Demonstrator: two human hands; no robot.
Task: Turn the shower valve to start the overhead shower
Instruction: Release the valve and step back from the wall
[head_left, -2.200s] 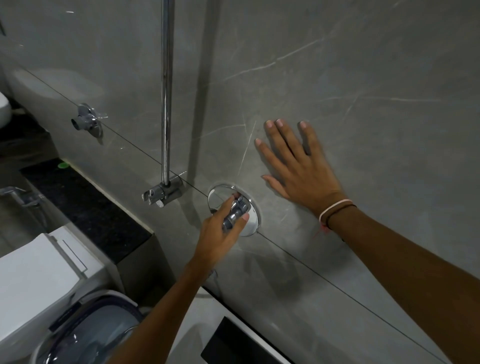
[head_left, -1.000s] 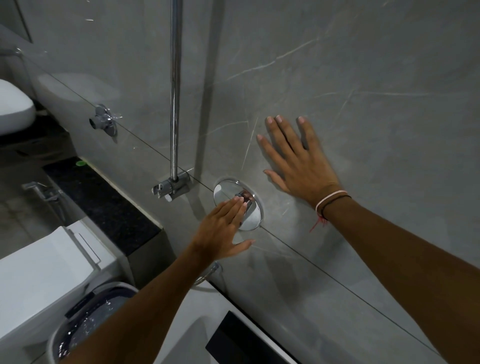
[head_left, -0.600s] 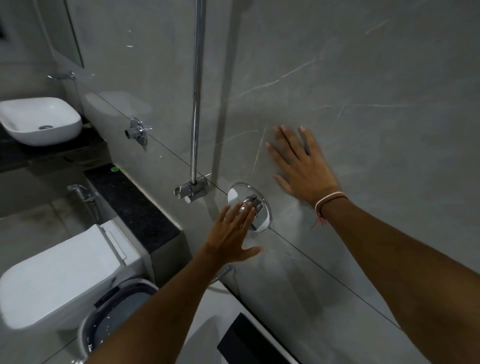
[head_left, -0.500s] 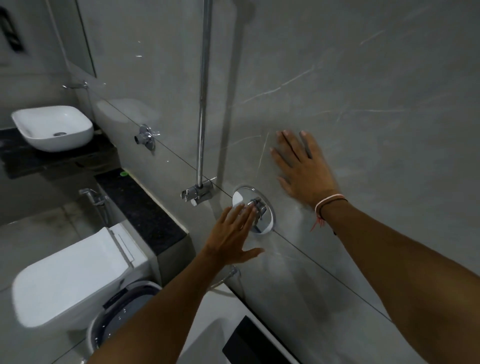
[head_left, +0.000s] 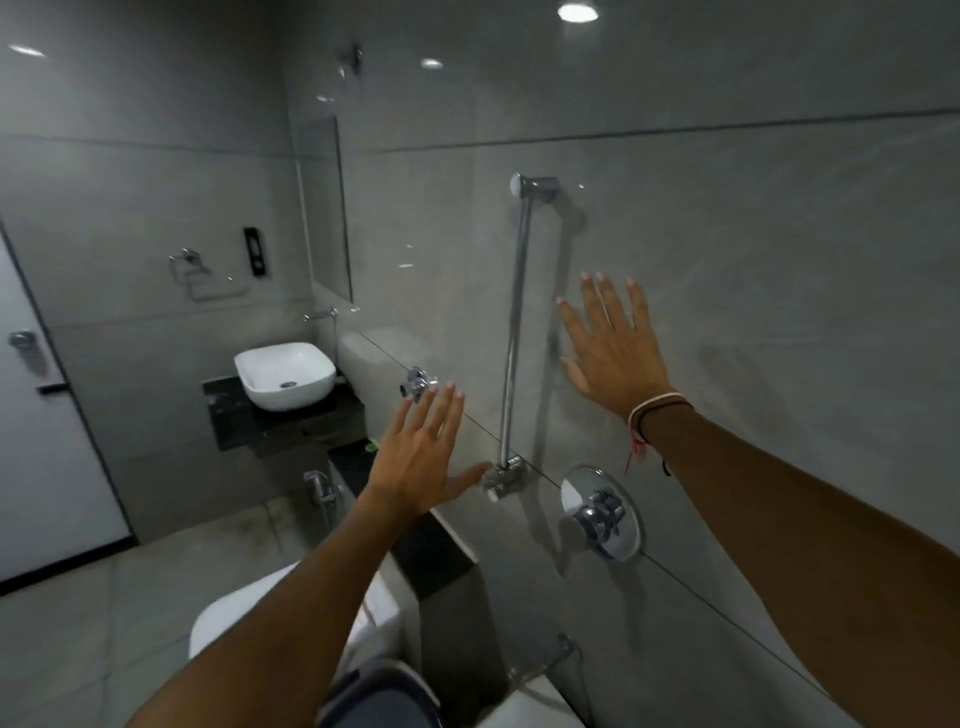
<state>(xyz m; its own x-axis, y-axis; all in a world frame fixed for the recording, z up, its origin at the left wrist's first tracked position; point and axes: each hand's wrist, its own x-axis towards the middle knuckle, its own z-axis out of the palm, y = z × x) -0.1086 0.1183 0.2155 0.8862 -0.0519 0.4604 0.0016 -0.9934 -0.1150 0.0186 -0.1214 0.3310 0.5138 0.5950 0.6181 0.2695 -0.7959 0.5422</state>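
The round chrome shower valve (head_left: 600, 513) sits on the grey tiled wall at lower right, its handle free of any hand. A chrome vertical pipe (head_left: 516, 332) rises from a fitting (head_left: 503, 477) just left of the valve to a wall bracket (head_left: 532, 186). My left hand (head_left: 423, 453) is open with fingers spread, in the air left of the pipe and well away from the valve. My right hand (head_left: 613, 345) lies flat and open against the wall, above the valve and right of the pipe. No overhead shower head is in view.
A small wall tap (head_left: 417, 384) sits behind my left fingertips. A white basin (head_left: 284, 375) stands on a dark counter at the left. A white toilet (head_left: 218, 621) and a bucket (head_left: 379, 699) are below my left arm. A door (head_left: 47, 415) is far left.
My left hand has let go of the valve handle and drawn away up and to the left. The view has tilted upward, showing more of the room. My right hand stays on the wall.
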